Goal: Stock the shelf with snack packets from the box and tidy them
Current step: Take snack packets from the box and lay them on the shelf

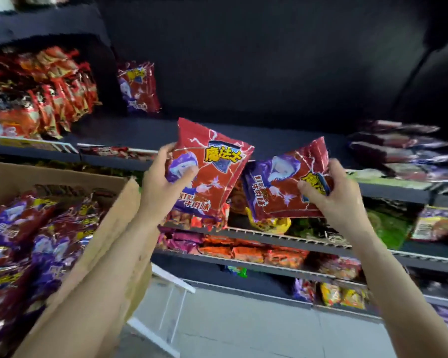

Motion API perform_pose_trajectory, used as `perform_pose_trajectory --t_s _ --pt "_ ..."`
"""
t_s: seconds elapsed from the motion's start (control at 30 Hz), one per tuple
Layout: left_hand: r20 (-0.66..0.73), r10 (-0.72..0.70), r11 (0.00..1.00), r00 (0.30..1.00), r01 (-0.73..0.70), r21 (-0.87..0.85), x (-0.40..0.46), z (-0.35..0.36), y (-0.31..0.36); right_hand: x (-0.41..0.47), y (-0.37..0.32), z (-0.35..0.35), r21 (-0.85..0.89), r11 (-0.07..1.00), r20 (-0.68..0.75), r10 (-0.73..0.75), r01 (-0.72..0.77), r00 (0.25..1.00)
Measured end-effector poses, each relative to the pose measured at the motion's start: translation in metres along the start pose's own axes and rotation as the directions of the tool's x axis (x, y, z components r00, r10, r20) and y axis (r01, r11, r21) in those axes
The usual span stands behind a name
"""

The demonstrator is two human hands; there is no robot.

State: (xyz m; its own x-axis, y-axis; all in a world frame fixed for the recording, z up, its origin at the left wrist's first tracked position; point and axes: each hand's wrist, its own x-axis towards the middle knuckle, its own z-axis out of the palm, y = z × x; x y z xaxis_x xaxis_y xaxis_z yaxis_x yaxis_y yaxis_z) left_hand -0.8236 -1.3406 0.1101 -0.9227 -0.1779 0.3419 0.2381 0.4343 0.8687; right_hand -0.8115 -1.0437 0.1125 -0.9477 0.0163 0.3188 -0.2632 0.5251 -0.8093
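Left hand: the left hand grips a red snack packet, thumb on the front, fingers curled round its left edge; the packet is held upright, in the air before the shelf.
Right hand: the right hand pinches a second red packet at its right end; this one lies turned on its side, its left end close to the first packet.
Shelf: the dark shelf behind both packets is mostly bare in the middle; one same packet stands upright at the back left.
Box: the cardboard box is at the lower left, under the left forearm, filled with the same packets.
Left neighbours: a crowded row of red bags stands on the shelf, left of the standing packet.
Right neighbours: flat dark packets lie stacked on the right of the shelf.
Below: lower shelves carry mixed orange, yellow and purple snacks, just under the hands.
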Motion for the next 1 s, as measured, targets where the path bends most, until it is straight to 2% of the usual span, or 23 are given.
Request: perform_pose_trajectory --t_s 0.13,0.23,0.37,0.47,0.6,0.7,0.83,0.93,1.0 --pt "0.047 0.091 0.994 0.995 -0.087 -0.073 0.012 0.065 0.046 0.011 0.014 -0.079 0.039 0.999 -0.194 -0.01 0.017 0.981" --pt "0.083 0.179 0.981 0.98 -0.172 -0.093 0.026 0.104 0.074 0.02 0.018 -0.116 -0.022 0.996 -0.361 -0.085 0.083 0.929" --pt "0.103 0.273 0.955 0.957 -0.256 -0.151 0.048 0.158 0.102 0.038 0.036 -0.15 -0.216 0.968 -0.504 -0.224 0.13 0.834" --pt "0.059 0.335 0.935 0.94 -0.325 -0.144 0.07 0.196 0.111 0.058 0.054 -0.174 -0.412 0.89 -0.52 -0.406 0.195 0.751" --pt "-0.005 0.388 0.916 0.922 -0.386 -0.105 0.106 0.236 0.102 0.095 0.076 -0.2 -0.656 0.717 -0.407 -0.599 0.236 0.69" --pt "-0.077 0.406 0.913 0.911 -0.408 -0.004 0.136 0.259 0.098 0.133 0.093 -0.209 -0.792 0.556 -0.226 -0.651 0.253 0.724" --pt "-0.071 0.422 0.907 0.904 -0.42 0.035 0.175 0.28 0.107 0.175 0.128 -0.205 -0.818 0.521 -0.067 -0.508 0.244 0.859" --pt "-0.032 0.433 0.896 0.901 -0.427 0.125 0.201 0.306 0.112 0.195 0.152 -0.203 -0.77 0.56 0.129 -0.334 0.307 0.934" --pt "0.031 0.412 0.889 0.911 -0.409 0.205 0.21 0.33 0.116 0.198 0.162 -0.204 -0.741 0.6 0.225 -0.203 0.303 0.953"
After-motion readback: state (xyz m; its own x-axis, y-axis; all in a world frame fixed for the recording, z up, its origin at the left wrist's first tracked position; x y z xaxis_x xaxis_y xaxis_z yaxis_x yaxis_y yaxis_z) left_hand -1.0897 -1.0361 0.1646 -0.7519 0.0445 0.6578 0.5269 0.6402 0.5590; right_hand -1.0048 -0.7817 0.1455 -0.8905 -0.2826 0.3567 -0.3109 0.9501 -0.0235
